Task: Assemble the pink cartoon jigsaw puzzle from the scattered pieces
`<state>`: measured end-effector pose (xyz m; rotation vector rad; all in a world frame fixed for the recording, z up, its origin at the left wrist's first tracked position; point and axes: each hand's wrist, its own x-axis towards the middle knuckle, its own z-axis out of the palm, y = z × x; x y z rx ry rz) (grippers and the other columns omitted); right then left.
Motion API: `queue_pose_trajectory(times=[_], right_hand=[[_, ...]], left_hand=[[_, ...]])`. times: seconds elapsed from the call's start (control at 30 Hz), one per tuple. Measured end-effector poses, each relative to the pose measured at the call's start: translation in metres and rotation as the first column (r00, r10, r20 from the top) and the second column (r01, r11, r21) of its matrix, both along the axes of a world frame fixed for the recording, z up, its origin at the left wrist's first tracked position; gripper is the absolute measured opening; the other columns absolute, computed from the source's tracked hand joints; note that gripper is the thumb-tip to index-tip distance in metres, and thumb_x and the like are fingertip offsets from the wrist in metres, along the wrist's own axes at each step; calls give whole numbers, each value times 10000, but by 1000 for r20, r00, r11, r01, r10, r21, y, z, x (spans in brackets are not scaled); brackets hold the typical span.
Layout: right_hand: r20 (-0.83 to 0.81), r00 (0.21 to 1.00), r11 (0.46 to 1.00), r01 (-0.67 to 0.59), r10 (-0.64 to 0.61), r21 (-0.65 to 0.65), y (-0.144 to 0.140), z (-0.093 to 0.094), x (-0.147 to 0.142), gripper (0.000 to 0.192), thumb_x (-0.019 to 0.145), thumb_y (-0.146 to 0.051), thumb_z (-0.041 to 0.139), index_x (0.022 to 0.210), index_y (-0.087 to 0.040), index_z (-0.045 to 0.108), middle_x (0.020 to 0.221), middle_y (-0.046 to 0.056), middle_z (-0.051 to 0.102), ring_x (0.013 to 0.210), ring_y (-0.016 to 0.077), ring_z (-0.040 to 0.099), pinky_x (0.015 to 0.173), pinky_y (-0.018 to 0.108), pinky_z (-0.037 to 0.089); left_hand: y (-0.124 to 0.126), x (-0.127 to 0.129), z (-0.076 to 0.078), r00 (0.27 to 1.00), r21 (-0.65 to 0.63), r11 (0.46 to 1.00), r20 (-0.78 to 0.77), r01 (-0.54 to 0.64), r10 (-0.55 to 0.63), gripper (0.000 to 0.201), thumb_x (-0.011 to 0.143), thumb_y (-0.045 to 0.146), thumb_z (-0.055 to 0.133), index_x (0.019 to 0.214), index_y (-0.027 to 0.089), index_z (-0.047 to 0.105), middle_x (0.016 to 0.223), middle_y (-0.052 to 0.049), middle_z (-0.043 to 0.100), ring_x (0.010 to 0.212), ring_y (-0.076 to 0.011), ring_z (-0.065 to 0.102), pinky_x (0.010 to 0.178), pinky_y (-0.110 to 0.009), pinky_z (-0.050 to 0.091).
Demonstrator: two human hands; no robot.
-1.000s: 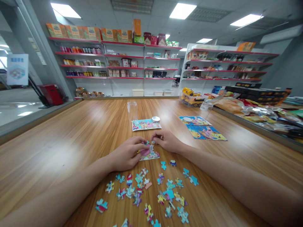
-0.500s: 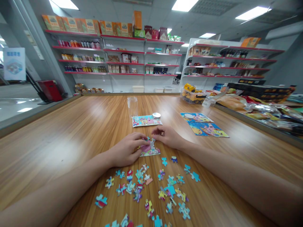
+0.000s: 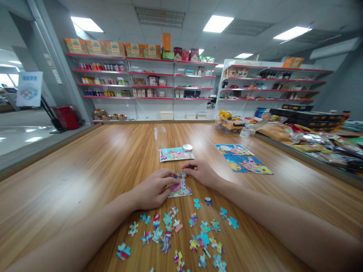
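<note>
A partly assembled jigsaw puzzle [image 3: 181, 190] in pink, white and light blue lies on the wooden table. My left hand [image 3: 153, 189] rests over its left side, fingers stretched across the joined pieces and hiding part of them. At the upper right corner, my right hand [image 3: 203, 174] has its thumb and fingers closed around a small puzzle piece [image 3: 184, 175]. Loose puzzle pieces [image 3: 204, 239] in blue, yellow, red and purple are scattered nearer to me. Beyond my hands lies a cartoon picture card [image 3: 172, 154].
On that card sits a white lid [image 3: 187, 148], beside a clear plastic jar [image 3: 160, 139]. Two blue cartoon sheets [image 3: 249, 164] lie to the right. Farther back are a bin of yellow toys [image 3: 230, 122] and packaged goods [image 3: 309, 139].
The view has tilted upward, so the table appears lower. Both hands stay at the puzzle; my right fingertips have closed in slightly around the piece at its upper right.
</note>
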<state>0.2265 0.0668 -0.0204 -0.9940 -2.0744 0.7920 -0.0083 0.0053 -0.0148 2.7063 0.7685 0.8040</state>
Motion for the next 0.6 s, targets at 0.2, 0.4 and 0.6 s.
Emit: queue_pose_trajectory(times=[0.2, 0.4, 0.6], right_hand=[[23, 999, 999, -32, 32, 12, -2, 4, -1, 120, 835, -215, 639, 867, -149, 734, 825, 45, 733, 748, 174, 648, 703, 288, 493], [7, 1000, 999, -25, 24, 22, -4, 4, -1, 131, 828, -203, 640, 904, -153, 734, 862, 47, 733, 785, 176, 650, 720, 289, 494], [13, 998, 998, -62, 62, 24, -5, 4, 0, 143, 802, -164, 614, 881, -147, 733, 812, 42, 718, 712, 159, 614, 661, 274, 472]], left_hand=[[0, 0, 1, 1000, -1, 1000, -4, 0, 0, 320, 937, 141, 487, 1225, 192, 617, 1218, -129, 565, 1162, -251, 528, 1021, -457, 466], [0, 0, 1, 1000, -3, 1000, -1, 5, -5, 320, 940, 137, 480, 1223, 185, 623, 1221, -131, 565, 1170, -252, 526, 1019, -453, 468], [0, 1, 0, 1000, -4, 1000, 0, -4, 4, 339, 927, 127, 504, 1232, 205, 628, 1221, -121, 571, 1158, -251, 535, 1018, -458, 467]])
